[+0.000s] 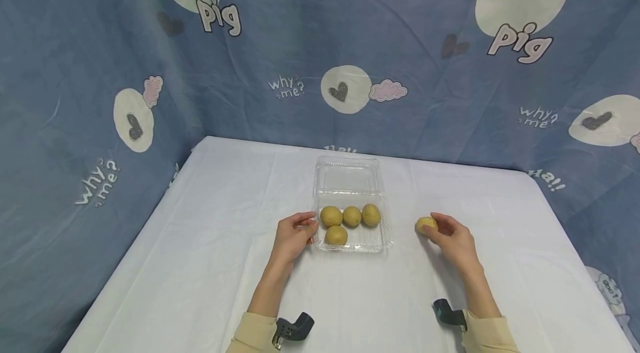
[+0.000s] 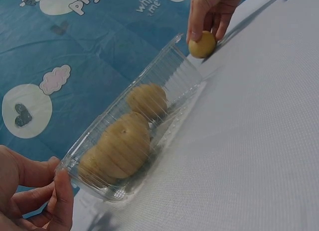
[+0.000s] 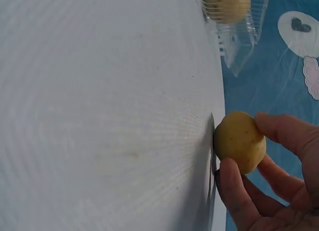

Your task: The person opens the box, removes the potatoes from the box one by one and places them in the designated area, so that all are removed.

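Note:
A clear plastic clamshell box [image 1: 369, 238] stands on the table with its lid [image 1: 348, 176] folded back, away from me. Inside lie several small yellow-brown potatoes [image 1: 352, 216], three in a row at the back and one at the front left. My left hand [image 1: 296, 236] pinches the left edge of the box between thumb and fingers, as the left wrist view shows. To the right of the box, my right hand [image 1: 456, 243] holds another potato [image 3: 241, 141] between thumb and fingertips, close over the table.
White cloth covers the table [image 1: 210, 264]. A blue printed curtain [image 1: 280, 36] hangs behind it and along the left side. Dark wrist camera mounts [image 1: 295, 328] stick out from both cuffs low over the table.

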`<state>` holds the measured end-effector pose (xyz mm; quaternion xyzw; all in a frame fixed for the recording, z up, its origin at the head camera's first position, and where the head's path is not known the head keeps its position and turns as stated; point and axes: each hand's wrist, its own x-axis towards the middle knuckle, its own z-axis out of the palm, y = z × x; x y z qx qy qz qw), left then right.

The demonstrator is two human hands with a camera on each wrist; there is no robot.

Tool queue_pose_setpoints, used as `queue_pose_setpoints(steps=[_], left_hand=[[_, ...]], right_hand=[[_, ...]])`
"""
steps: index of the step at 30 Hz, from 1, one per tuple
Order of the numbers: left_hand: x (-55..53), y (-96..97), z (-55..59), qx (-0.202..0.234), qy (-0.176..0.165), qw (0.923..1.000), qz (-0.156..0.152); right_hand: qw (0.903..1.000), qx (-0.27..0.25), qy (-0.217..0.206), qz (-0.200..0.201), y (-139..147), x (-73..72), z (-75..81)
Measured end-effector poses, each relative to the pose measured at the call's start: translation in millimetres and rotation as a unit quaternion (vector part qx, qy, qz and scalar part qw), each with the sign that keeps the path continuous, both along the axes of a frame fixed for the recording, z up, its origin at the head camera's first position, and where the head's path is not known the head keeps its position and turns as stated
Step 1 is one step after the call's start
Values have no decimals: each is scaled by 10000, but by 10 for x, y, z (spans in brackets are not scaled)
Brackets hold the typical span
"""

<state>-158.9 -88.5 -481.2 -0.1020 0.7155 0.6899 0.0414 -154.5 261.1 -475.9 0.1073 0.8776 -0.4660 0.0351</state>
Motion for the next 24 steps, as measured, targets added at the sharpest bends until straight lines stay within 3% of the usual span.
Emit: queue_pose_setpoints(steps=[24], left_hand=[[-3, 18, -5, 63, -62, 9999, 57]], right_hand=[[10000, 25, -65, -7, 26, -3, -26]])
